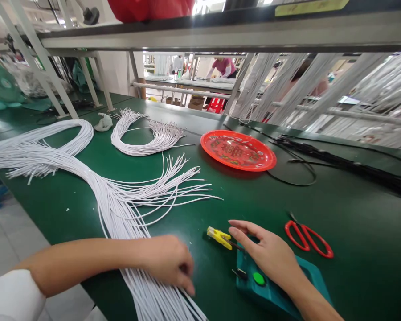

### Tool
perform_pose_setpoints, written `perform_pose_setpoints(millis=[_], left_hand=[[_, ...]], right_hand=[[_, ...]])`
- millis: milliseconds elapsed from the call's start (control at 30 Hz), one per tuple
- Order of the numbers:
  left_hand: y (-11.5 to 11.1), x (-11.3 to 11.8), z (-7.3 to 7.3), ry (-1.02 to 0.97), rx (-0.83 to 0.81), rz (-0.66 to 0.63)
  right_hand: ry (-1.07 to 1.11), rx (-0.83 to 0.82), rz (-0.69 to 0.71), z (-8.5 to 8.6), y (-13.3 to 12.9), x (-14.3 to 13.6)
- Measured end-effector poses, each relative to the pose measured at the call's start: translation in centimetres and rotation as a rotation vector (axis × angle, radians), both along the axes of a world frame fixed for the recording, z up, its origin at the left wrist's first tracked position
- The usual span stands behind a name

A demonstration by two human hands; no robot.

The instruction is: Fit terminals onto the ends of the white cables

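Observation:
My left hand (169,263) reaches over a long bundle of white wires (110,200), its fingers curled down at the bundle's right side. Motion smears it slightly, and whatever its fingertips hold is hidden. Above a teal tabletop device (310,272) with a green button (259,279) is my right hand (267,249). Its fingers are stretched out toward the left, with nothing visible in them. Just left of those fingertips a yellow clip-like piece (219,237) sits at the end of a dark rod by the device. Part of the device is covered by my right hand and forearm.
Scissors with red handles (309,238) lie right of the device. Farther back are a red plate (239,150), a curved white wire bundle (143,145) and black cords (347,165). A shelf beam (220,38) crosses above the green table (187,223). A person (223,67) works beyond.

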State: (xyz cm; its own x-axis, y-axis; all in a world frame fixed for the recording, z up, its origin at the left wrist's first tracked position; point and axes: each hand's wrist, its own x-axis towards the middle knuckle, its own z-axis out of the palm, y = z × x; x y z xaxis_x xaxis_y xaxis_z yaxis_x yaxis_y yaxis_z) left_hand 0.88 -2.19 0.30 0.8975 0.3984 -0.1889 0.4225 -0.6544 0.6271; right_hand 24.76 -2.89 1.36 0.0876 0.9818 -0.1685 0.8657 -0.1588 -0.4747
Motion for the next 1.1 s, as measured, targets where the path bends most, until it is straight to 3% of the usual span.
perform_pose_setpoints(millis=[33, 133, 300, 500, 667, 767, 933, 1000, 1100], left_hand=[[-0.8, 0.0, -0.2, 0.037, -0.040, -0.069], [-1.9, 0.2, -1.0, 0.077, -0.049, -0.091], [-1.5, 0.4, -1.2, -0.073, 0.013, -0.071], [-1.2, 0.7, -1.1, -0.059, -0.018, -0.225], [-1.6, 1.1, -0.3, 0.038, 0.165, -0.295], [-1.8, 1.0, -0.1, 0.044, 0.237, -0.284], [-1.5, 0.5, 0.0, 0.032, 0.194, -0.278], [-1.1, 0.5, 0.5, -0.010, 0.148, -0.213], [-0.6, 1.1, 1.4, -0.175, -0.001, -0.001]], right_hand=[[-0.005, 0.007, 0.002, 0.0, 0.0, 0.0], [-0.027, 0.026, 0.014, 0.1, 0.1, 0.0], [-0.045, 0.033, 0.021, 0.1, 0.1, -0.1], [-0.036, 0.003, 0.017, -0.3, 0.1, 0.2], [-0.042, -0.010, 0.028, -0.1, 0.0, 0.1], [-0.052, -0.004, 0.029, -0.1, 0.0, 0.1], [-0.024, 0.035, 0.034, -0.3, 0.1, 0.2], [-0.001, 0.044, 0.020, -0.5, 0.1, 0.2], [0.061, 0.031, -0.009, -0.9, 0.2, 0.4]])
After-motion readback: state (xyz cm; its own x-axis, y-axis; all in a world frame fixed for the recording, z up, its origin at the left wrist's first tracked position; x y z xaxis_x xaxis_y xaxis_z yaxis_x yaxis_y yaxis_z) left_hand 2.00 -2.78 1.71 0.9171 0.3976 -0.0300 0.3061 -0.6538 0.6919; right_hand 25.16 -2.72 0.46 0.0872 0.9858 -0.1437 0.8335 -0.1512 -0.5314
